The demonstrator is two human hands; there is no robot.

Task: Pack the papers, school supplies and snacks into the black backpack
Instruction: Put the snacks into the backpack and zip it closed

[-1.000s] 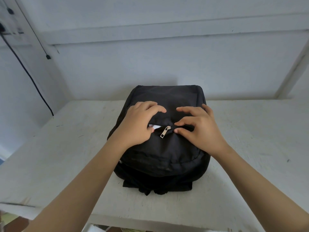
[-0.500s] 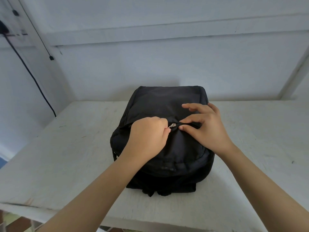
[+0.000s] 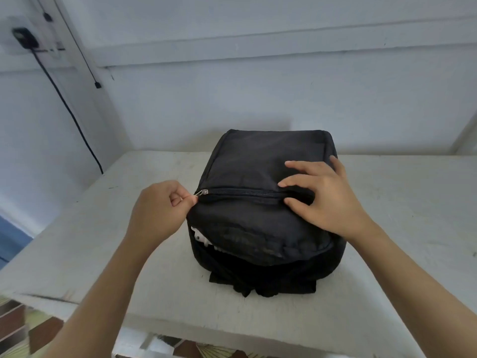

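Head view: black backpack (image 3: 260, 202) lying flat on a white table (image 3: 77, 241). Left hand (image 3: 160, 210), fingers curled, pinches the zipper pull (image 3: 200, 193) at the pocket's left end. Right hand (image 3: 325, 200) presses straight, spread fingers onto the zipper's right end.

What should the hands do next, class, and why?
Probably release the zipper pull: the left hand pinches it at the pocket's left end, zipper shut across to the right hand. White papers show in the black backpack's gaping main opening; zip that next.
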